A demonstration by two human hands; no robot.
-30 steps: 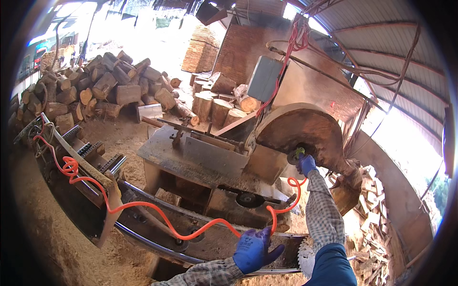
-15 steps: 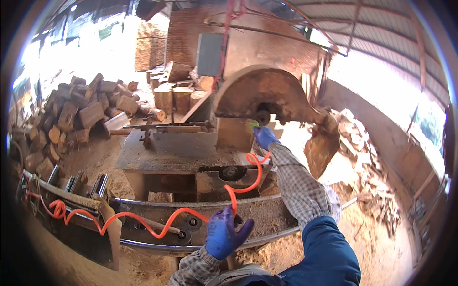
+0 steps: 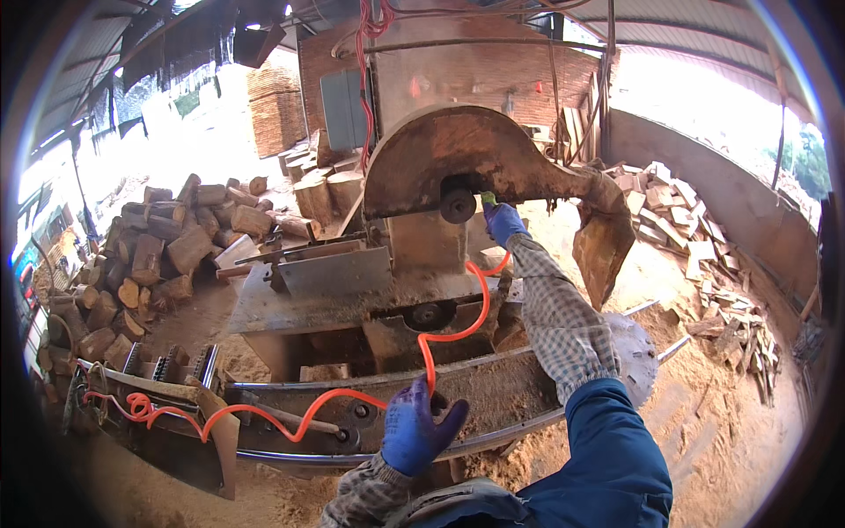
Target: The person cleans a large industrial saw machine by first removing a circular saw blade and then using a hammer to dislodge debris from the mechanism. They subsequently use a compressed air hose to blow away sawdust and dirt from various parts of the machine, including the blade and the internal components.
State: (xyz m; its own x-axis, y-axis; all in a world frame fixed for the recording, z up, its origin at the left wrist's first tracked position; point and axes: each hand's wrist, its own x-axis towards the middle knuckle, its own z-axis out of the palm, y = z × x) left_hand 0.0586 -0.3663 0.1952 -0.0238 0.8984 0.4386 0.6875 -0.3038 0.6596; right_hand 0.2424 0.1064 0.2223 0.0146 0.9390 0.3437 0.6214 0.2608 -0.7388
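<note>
My right hand (image 3: 504, 224), in a blue glove, reaches out to the right of the round hub (image 3: 458, 206) under a big rusty curved guard (image 3: 475, 145). It is closed on a green air blow gun (image 3: 488, 200), mostly hidden by the fingers. An orange coiled air hose (image 3: 424, 338) runs from near that hand down to my left hand (image 3: 414, 429) and on to the machine's left end. My left hand, gloved blue and purple, is low in front of the machine's rail (image 3: 475, 398), its fingers curled round the hose and its thumb apart.
A steel machine table (image 3: 290, 295) stands ahead, with a toothed disc (image 3: 632, 352) at its right. Cut logs (image 3: 185, 251) are heaped on the left, split wood (image 3: 669, 220) on the right. Sawdust (image 3: 687, 440) covers the floor.
The view has shifted, so the guard and hub sit further left. My right hand has moved rightward from the hub with the blow gun. My left hand stays on the hose.
</note>
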